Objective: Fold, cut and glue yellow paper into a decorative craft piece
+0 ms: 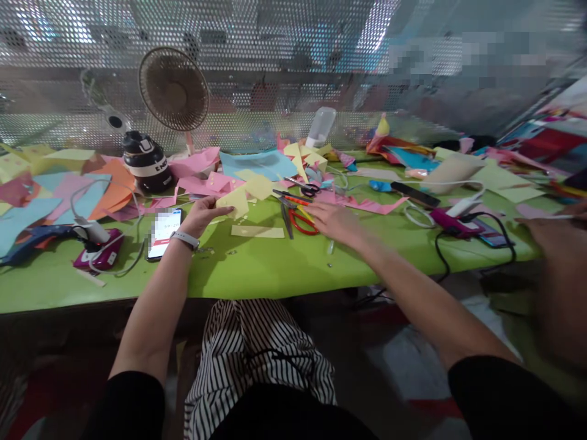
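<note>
My left hand (206,216) pinches the left edge of a pale yellow paper piece (235,204) just above the green table. Another yellow paper (257,185) lies behind it. My right hand (331,221), partly blurred, reaches over red-handled scissors (303,221), its fingers near their handles and beside a yellow item; whether it grips anything is unclear. Another pair of scissors with dark handles (308,189) rests just behind. A pale yellow strip (257,231) lies flat between my hands.
A phone (165,234) and a magenta power socket (101,249) are at left, near a glue gun (34,240). Behind stand a black bottle (145,162) and a fan (173,89). Coloured papers spread along the back. Another person's hand (553,229) is at far right.
</note>
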`<state>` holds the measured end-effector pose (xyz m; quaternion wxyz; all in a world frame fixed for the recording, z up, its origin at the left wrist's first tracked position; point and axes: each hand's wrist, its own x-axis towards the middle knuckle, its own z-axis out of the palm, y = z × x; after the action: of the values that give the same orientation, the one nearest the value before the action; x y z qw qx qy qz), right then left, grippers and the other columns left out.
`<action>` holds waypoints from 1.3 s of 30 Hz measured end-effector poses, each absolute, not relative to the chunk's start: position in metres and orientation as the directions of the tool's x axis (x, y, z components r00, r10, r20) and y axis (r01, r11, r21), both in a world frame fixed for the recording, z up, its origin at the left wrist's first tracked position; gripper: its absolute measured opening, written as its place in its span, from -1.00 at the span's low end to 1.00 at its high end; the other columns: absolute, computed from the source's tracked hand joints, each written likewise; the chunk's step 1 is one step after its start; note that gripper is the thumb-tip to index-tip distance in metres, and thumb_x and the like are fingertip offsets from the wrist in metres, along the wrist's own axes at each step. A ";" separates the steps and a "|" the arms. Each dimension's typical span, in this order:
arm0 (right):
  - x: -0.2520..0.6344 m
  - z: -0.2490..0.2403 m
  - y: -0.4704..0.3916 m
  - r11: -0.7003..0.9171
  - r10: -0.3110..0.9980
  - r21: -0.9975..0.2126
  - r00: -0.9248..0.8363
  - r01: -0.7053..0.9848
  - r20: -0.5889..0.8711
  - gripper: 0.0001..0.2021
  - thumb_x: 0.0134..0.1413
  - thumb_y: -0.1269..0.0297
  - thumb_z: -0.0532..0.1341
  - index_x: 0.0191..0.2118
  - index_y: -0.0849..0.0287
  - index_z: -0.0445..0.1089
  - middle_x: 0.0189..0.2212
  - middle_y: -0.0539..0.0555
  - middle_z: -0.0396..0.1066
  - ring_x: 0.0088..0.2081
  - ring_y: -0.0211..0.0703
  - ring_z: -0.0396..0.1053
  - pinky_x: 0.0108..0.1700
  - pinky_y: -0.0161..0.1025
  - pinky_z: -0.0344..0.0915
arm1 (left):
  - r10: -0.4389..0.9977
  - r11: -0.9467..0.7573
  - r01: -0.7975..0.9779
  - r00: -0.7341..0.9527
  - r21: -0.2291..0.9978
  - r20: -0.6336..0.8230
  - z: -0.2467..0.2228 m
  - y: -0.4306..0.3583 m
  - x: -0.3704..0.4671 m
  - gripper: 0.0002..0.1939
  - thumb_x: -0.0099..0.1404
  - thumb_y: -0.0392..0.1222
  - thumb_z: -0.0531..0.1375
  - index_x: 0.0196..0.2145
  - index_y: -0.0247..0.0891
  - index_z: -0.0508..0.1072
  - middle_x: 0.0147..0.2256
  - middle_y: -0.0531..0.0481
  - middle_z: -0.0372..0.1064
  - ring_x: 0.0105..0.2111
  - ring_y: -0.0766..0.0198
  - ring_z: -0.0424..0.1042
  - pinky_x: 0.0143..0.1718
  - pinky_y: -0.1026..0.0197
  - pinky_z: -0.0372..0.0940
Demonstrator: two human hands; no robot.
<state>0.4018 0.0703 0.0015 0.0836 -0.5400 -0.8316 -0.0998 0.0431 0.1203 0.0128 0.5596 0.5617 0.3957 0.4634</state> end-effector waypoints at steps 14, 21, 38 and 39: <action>0.475 -0.018 0.041 0.191 0.981 0.038 -0.192 0.981 0.028 -0.27 0.04 0.35 0.19 0.36 0.36 0.15 0.32 0.39 0.21 0.26 0.34 0.28 0.21 0.14 0.32 | 0.906 -0.066 -0.012 0.419 0.998 0.065 0.013 0.122 0.037 -0.59 -0.14 -0.31 0.51 -0.28 -0.36 0.55 -0.33 -0.04 0.56 -0.31 0.27 0.52 -0.17 0.18 0.40; 0.472 -0.009 0.055 0.132 0.991 -0.014 -0.132 0.991 -0.022 -0.32 -0.04 0.34 0.24 0.26 0.42 0.25 0.15 0.45 0.38 0.14 0.31 0.39 0.12 0.04 0.35 | 0.914 -0.053 -0.019 0.403 0.998 0.056 0.012 0.124 0.036 -0.53 -0.18 -0.36 0.51 -0.25 -0.36 0.54 -0.31 -0.01 0.57 -0.30 0.29 0.52 -0.17 0.21 0.40; 0.491 0.000 0.066 0.080 0.995 -0.012 -0.080 0.997 -0.064 -0.74 -0.08 0.22 0.30 -0.22 0.21 0.48 -0.19 0.21 0.54 -0.18 0.08 0.48 -0.19 -0.15 0.38 | 0.928 -0.061 0.029 0.370 0.998 0.046 0.020 0.123 0.039 -0.59 -0.14 -0.26 0.52 -0.27 -0.33 0.58 -0.24 -0.11 0.61 -0.28 0.23 0.57 -0.13 0.19 0.45; 0.490 0.001 0.065 0.075 0.995 -0.007 -0.076 0.997 -0.062 -0.72 -0.08 0.21 0.30 -0.21 0.21 0.47 -0.17 0.23 0.52 -0.17 0.09 0.47 -0.17 -0.14 0.39 | 0.930 -0.061 0.031 0.365 0.998 0.046 0.020 0.123 0.038 -0.58 -0.14 -0.26 0.53 -0.27 -0.33 0.58 -0.25 -0.10 0.61 -0.27 0.22 0.58 -0.13 0.19 0.45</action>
<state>0.4897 0.0648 0.0009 -0.0204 -0.6795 -0.7330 0.0236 0.0384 0.1230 0.0200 0.5595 0.6076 0.3955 0.4017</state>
